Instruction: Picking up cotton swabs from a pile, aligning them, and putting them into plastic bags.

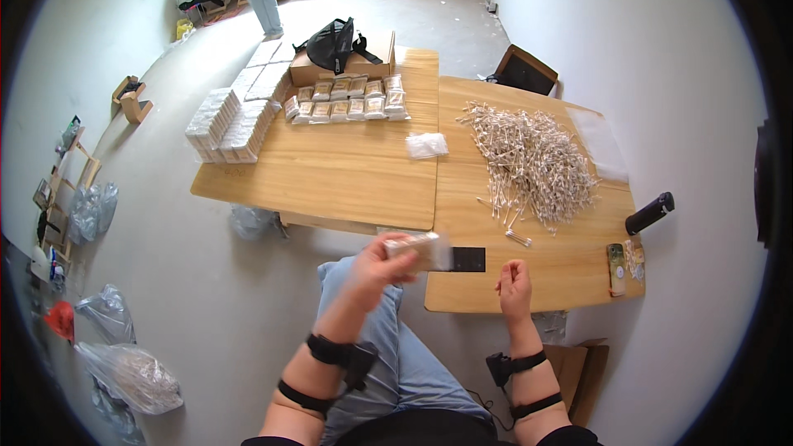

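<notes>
My left hand (373, 274) is closed round a small clear bag of cotton swabs (423, 252), smeared a little by motion, above the table's near edge. A flat black pad (469, 259) lies just right of this bag. My right hand (514, 282) is over the near edge of the right-hand table with its fingers curled together; whatever they may hold is hidden. Beyond it rests a small bundle of swabs (518, 238). Farther off spreads a big heap of loose cotton swabs (537, 165). Flat clear bags (426, 145) lie left of the heap.
Rows of filled packets (347, 105) and white stacked packs (235, 128) cover the far left table. Behind them, a black bag (332, 45) sits on a cardboard box (380, 66). A black bottle (650, 214) and a phone (616, 269) are at the right edge. Two people are far back.
</notes>
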Tool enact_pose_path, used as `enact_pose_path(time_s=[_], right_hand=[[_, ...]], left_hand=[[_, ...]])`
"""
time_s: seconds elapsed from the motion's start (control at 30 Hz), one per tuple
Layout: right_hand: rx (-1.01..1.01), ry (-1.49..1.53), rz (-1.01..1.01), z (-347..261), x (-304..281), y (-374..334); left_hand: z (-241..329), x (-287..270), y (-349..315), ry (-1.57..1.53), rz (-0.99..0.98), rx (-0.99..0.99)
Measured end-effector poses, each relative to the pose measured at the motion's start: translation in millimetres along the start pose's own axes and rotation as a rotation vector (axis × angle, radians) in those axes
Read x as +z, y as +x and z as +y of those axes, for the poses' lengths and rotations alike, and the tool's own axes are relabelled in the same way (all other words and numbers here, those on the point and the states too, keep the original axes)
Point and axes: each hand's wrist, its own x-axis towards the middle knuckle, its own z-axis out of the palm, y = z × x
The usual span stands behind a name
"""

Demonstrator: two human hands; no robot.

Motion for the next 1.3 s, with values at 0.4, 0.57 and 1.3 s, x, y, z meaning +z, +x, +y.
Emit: enact_pose_path(time_s=[0.4, 0.57, 1.3], right_hand=[[-0.321, -0.864, 0.025, 34, -14, 16], [-0.297, -0.856, 0.035, 35, -12, 19], [-0.314, -0.964, 0.05, 33, -4, 19]], left_hand=[[42, -184, 212, 0.964, 0.398, 0.413], [83, -196, 335, 1.497, 0.525, 0.824], [17, -180, 296, 1.653, 0.152, 0.728]])
